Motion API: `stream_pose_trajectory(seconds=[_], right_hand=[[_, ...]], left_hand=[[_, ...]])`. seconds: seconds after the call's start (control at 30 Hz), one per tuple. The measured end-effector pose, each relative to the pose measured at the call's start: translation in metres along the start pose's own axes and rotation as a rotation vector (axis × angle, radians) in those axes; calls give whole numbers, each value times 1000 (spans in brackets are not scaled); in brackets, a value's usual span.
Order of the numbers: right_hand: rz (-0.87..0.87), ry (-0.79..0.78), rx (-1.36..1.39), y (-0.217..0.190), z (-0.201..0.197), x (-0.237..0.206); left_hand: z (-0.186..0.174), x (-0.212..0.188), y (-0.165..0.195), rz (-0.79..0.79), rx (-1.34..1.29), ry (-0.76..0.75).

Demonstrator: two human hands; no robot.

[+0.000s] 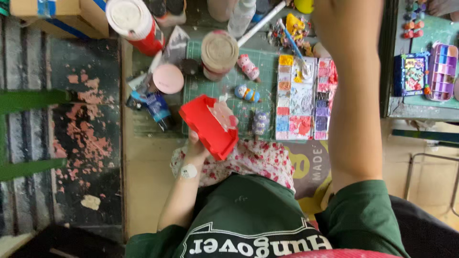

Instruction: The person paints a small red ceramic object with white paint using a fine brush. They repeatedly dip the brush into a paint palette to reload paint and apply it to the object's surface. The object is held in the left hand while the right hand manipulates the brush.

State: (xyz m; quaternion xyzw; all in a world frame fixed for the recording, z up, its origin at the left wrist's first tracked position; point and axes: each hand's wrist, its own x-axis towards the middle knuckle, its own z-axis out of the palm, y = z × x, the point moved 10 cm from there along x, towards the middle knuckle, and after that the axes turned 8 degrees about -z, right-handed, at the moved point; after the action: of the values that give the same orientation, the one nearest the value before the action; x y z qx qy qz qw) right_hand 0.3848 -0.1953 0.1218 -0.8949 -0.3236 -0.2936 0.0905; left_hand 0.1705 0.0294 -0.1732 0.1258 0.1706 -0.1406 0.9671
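Left hand [198,145]: clamped on red moulded figure [210,126], held above lap, near green cutting mat [224,91]. Right hand: reaches over paint palette [299,100] on the surface; grip out of view, cannot tell. Step, judged: painting; next move calls for steady brush contact.

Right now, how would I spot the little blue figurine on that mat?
Find the green cutting mat left of the paint palette. Three small figurines lie there; the blue figurine lies between the pink and purple ones, and has yellow markings.
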Motion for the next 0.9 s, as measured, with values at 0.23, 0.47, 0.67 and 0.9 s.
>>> stream_pose_trajectory(seconds=[0.23,0.47,0.67,0.9], right_hand=[[420,424,794,-39,-126,-225],[969,126,708,-94,-26,-406],[734,-215,277,-100,-2,-377],[877,-163,659,-108,-28,-357]], left_hand=[[30,-10,-3,91,52,-315],[12,15,18,101,1,-209],[17,3,21,85,-30,-219],[13,13,26,128,18,-103]])
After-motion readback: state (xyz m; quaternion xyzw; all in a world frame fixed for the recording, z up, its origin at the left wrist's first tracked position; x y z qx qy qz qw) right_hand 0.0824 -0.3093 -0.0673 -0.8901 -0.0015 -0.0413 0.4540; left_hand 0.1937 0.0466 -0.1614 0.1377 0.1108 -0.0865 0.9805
